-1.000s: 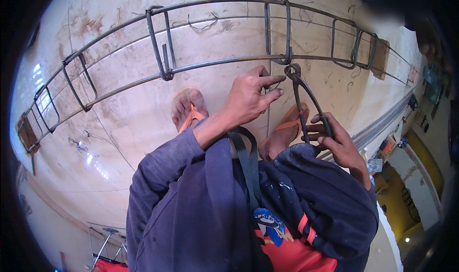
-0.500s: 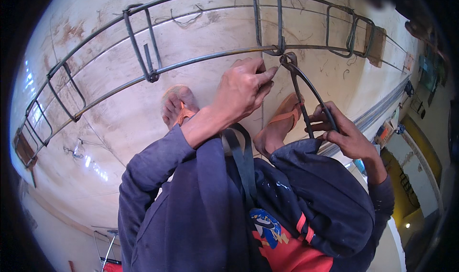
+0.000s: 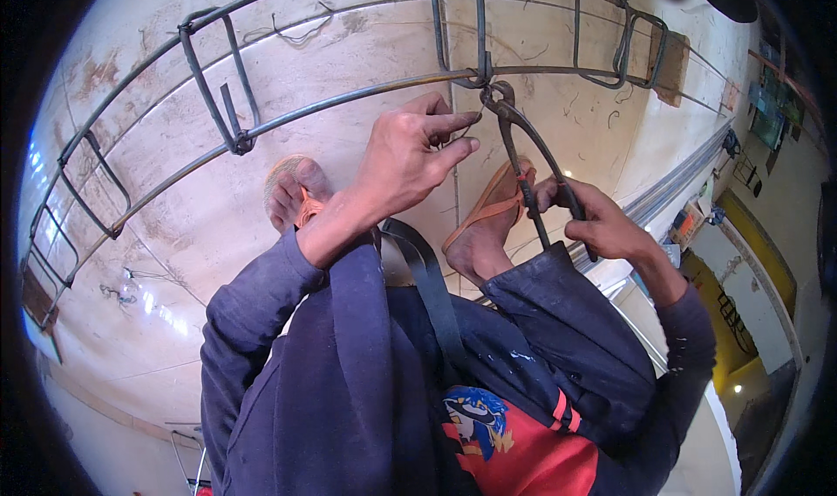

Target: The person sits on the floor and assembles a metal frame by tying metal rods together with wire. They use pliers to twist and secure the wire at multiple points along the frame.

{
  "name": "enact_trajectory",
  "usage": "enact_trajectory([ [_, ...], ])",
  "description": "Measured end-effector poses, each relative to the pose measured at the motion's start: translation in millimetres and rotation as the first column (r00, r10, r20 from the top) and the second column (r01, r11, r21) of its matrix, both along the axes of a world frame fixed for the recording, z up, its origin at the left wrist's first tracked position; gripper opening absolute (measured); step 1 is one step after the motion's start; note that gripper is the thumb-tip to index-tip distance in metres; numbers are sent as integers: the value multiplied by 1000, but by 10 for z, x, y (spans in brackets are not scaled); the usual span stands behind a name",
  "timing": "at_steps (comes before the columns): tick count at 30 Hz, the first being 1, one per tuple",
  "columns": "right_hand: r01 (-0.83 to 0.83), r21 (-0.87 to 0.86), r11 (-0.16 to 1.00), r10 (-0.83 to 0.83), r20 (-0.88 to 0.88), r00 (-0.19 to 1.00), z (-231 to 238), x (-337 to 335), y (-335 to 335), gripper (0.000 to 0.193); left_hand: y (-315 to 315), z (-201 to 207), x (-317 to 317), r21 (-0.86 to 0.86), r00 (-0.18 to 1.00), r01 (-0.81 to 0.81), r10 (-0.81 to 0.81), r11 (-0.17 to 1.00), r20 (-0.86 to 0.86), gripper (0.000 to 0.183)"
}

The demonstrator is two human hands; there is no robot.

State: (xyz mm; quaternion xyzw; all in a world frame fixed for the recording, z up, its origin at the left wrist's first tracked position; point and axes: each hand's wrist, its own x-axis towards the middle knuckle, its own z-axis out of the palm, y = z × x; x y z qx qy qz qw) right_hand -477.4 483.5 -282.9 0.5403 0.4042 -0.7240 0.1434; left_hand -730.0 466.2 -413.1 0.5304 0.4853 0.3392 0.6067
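Note:
A long steel rebar cage (image 3: 349, 101) with rectangular stirrups runs in a curve across the floor in front of me. Its near bar passes just beyond both hands. My left hand (image 3: 405, 152) is below that bar, finger and thumb closed on a thin tie wire (image 3: 466, 132) that leads up toward a stirrup joint (image 3: 482, 78). In my right hand (image 3: 603, 221) are dark end-cutting pincers (image 3: 500, 98), gripped by their spread handles. The pincer head is right at that joint; whether its jaws bite the wire is too small to tell.
My sandalled feet (image 3: 307, 191) stand between me and the cage. Wooden blocks (image 3: 670, 69) are at the cage's ends. Loose wire scraps (image 3: 301, 30) lie on the tiled floor. A bundle of long bars (image 3: 689, 173) lies to the right, near shelving and clutter.
The whole view has shifted, so cage and hands sit farther left and higher. My left thumb has moved lower, and the wire shows between the fingers. The pincers stay at the same joint.

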Motion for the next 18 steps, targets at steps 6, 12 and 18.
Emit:
enact_trajectory([
  [6, 317, -123, 940, -319, 0, 948, 43, -155, -182, 54, 11, -21, 18, 83, 1000, 0, 1, 997, -8, 29],
  [12, 272, -18, 962, -272, 39, 962, 207, -281, -98, 56, -14, -25, 28, 162, 998, 2, 8, 987, -55, 29],
  [18, 168, 7, 986, -168, 48, 985, 289, -330, -35, 65, -27, -11, 46, 270, 992, -13, 46, 963, -115, 28],
])
